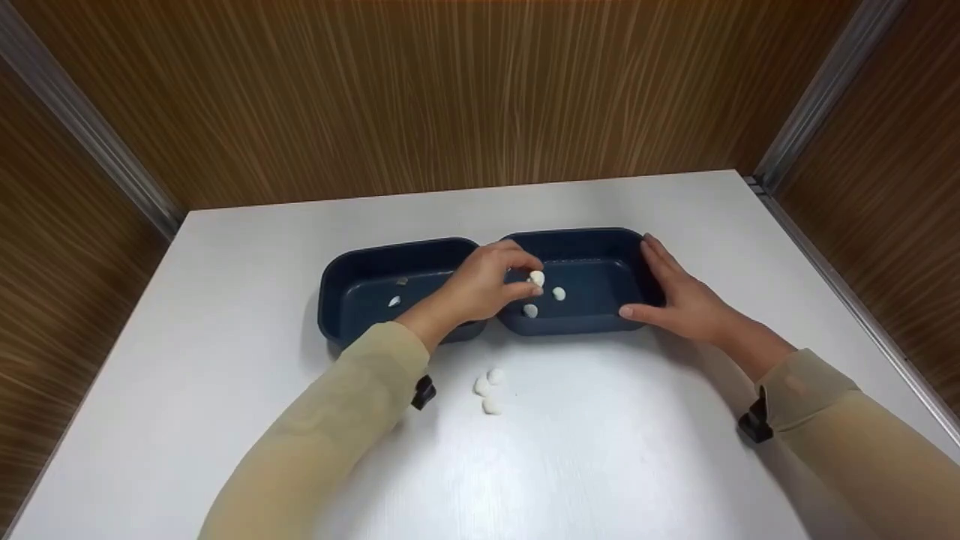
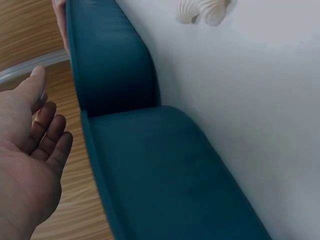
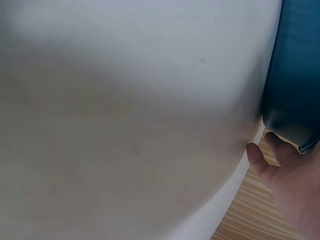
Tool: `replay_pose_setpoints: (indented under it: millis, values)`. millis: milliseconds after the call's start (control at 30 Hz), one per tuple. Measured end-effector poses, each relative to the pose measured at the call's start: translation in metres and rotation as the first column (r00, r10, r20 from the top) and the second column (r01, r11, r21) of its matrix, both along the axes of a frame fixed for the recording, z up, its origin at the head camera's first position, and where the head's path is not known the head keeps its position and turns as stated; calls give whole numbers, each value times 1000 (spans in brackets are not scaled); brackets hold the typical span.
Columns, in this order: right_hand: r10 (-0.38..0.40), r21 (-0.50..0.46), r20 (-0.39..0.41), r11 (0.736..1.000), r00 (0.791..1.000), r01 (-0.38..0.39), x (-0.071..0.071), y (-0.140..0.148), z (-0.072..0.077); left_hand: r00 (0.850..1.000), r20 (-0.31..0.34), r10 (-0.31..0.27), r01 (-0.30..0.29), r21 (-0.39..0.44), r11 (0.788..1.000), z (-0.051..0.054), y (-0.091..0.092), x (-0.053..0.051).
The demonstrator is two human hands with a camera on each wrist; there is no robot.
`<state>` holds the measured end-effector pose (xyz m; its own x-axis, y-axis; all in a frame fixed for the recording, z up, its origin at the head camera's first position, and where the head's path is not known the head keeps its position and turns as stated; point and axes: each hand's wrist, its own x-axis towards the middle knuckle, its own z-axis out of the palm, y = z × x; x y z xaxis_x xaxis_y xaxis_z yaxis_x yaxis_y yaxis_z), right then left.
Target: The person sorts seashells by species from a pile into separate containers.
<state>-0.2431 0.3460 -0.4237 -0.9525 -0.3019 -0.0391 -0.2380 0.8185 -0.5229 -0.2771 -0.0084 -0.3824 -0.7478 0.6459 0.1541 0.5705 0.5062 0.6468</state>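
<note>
My left hand pinches a white seashell between thumb and fingertips, above the left part of the right dark blue bin. Inside that bin lie two more white shells, one near the middle and one by the front wall. My right hand rests on the bin's right end, fingers extended along the outside and thumb over the front rim. In the left wrist view the left hand hides most of the pinched shell.
Left of it, end to end, stands a second dark blue bin, holding a small white shell and a small brownish piece. Three white shells lie on the white table in front. Wood-grain panels enclose the back and sides.
</note>
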Motion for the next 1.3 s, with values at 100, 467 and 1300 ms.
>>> replay_pose_setpoints:
  millis: [100, 467, 1300]
  values:
    - [3, 6, -4, 1000, 1000, -2, 0, 0, -1, 1000, -4, 6, -6, -7, 1000, -3, 7, -4]
    - [-15, 10, -2, 1000, 1000, 15, -1, 2, 0, 999, -45, 22, -23, -30, 999, -7, 28, -10]
    - [-14, 4, 10, 1000, 1000, 14, 0, 8, 5, 999, -47, -27, 32, 98, 995, 2, -13, 33]
